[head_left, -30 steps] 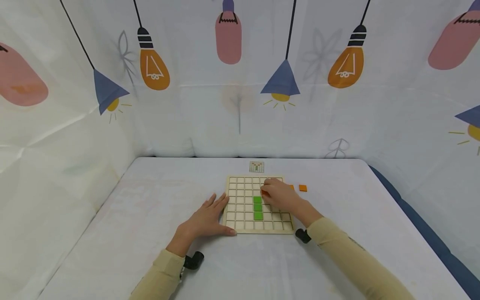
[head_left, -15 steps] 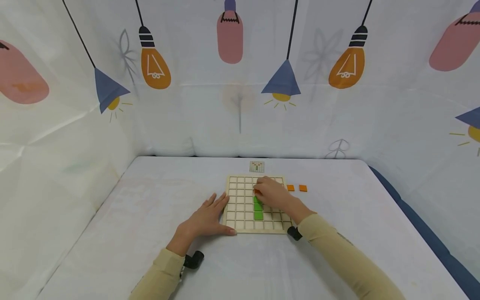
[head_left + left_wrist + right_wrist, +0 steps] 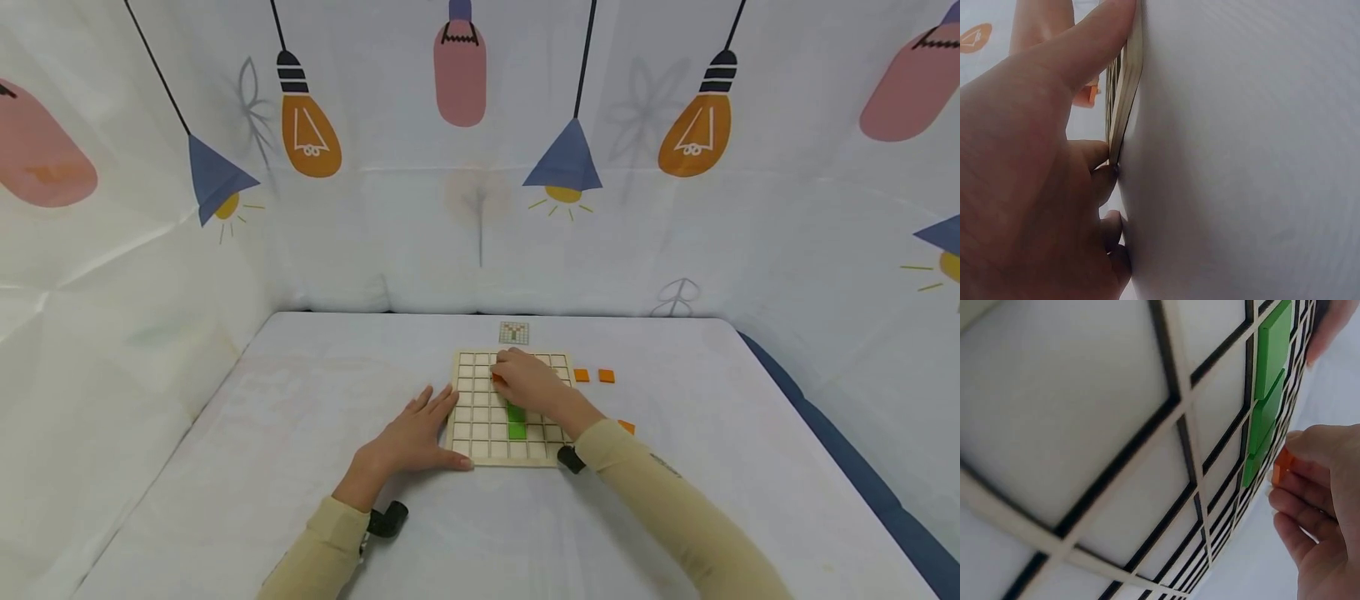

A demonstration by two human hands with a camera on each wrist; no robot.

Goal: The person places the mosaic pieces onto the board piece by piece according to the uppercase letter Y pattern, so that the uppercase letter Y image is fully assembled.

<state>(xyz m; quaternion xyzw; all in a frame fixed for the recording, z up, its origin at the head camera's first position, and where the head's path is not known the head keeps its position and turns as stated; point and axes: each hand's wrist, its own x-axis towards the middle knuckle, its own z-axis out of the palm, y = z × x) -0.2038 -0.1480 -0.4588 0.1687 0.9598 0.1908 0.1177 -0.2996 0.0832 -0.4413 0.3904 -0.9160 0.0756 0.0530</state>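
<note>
A pale wooden grid board (image 3: 480,451) lies on the white table. Fingers spread, my left hand (image 3: 411,440) rests against its near left corner, thumb along the front edge and fingertips at the left side. Over the upper middle of the grid, my right hand (image 3: 531,385) pinches a small orange square tile (image 3: 1281,467) between thumb and fingers. Green square tiles (image 3: 1274,350) sit in a column of cells, three of them showing in the right wrist view. In the head view the right hand hides the column's top. The left wrist view shows the board's edge (image 3: 1127,94) beside the thumb.
To the right of the board lie loose orange tiles (image 3: 607,377), one of them (image 3: 627,427) partly behind the right sleeve. A small card with a coloured grid pattern (image 3: 513,333) lies beyond the board's far edge. A printed cloth wall (image 3: 420,233) stands behind the table.
My right hand has moved left across the grid with the orange tile, uncovering orange tiles at the board's right. The left hand has stayed in place.
</note>
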